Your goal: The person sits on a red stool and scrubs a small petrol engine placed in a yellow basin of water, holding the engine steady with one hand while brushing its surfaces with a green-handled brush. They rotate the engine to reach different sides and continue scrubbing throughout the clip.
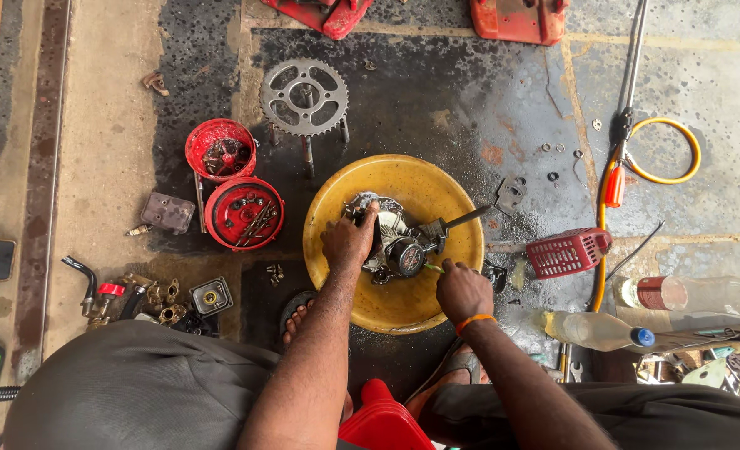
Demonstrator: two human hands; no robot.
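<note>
Grimy metal engine part [395,242], lying in yellow basin [336,250]

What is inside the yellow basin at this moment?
A grey metal engine part lies in the yellow basin, gripped by the left hand. The right hand holds a thin green item beside it. The basin floor beneath the part is hidden.

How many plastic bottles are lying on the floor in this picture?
2, both on the floor at the right. One clear bottle with a red label lies near the right edge. A second bottle with a blue cap lies just below it. Others may be hidden in the clutter.
</note>
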